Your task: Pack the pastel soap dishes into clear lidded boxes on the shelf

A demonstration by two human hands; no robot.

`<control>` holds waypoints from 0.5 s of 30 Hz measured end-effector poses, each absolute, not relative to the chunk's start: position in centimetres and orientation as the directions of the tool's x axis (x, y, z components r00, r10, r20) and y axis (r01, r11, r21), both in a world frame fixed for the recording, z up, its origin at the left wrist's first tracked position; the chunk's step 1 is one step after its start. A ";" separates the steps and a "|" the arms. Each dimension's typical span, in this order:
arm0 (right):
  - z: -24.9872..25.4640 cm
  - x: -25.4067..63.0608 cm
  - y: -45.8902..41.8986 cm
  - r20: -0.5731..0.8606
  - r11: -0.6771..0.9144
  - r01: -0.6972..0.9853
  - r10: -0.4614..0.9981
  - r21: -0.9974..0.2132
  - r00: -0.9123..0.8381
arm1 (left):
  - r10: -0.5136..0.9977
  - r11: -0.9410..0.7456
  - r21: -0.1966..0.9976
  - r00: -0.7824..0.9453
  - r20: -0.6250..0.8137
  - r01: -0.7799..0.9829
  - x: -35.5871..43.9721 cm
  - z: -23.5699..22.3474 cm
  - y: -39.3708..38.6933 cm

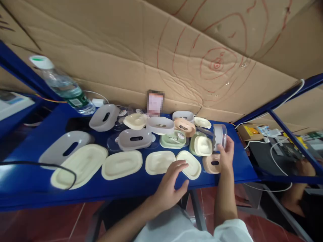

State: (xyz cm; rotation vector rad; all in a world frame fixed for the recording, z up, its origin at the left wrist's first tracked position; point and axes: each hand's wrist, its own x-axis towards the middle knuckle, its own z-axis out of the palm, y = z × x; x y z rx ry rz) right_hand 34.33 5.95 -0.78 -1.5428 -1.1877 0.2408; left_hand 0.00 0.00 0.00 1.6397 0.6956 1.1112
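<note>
Blue table, head view: A blue table [121, 190] stood against a cardboard wall [101, 57] drawn with red rings.
Clear plastic case: At the table's right end was a clear plastic case [223, 131], with a light-grey, wavy-edged piece [217, 136] showing along its left side.
Case direction: Its long axis ran away from the person, toward the cardboard; the grey side faced left, the clear side right.
Right hand: The right hand [226, 154] grasped the case's near end, thumb at the left, fingers curled around the right.
Left hand: The left hand [168, 190] held nothing, its fingers loosely bent and parted. Fingertips overlapped a cream rounded lid [194, 167]; whether they touched it could not be told.
Case handling: It was probably light, stiff and rather slick, its clear wall liable to crack under hard pressure; opposite long sides seemed the safest hold.
Beside the case: A peach slotted cover [208, 164] lay just nearer the person; a green container [194, 149] with a cream lid [204, 146] sat to the left.
</note>
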 end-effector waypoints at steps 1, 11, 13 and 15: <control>-0.7 34.4 6.1 0.433 0.137 0.541 0.771 -0.830 0.467 | 0.818 -0.432 0.902 0.422 0.390 0.004 0.0 -0.2 -0.1; 2.5 34.3 13.3 0.520 0.251 0.705 0.832 -0.664 0.193 | 0.524 -0.836 0.460 0.681 0.512 0.299 1.3 -1.9 -1.1; 3.2 34.5 14.6 0.533 0.280 0.721 0.834 -0.634 0.145 | 0.487 -0.868 0.373 0.710 0.509 0.329 1.6 -2.5 -1.4; 3.9 34.8 14.9 0.555 0.300 0.717 0.819 -0.629 0.144 | 0.459 -0.886 0.319 0.729 0.508 0.336 1.8 -3.1 -1.6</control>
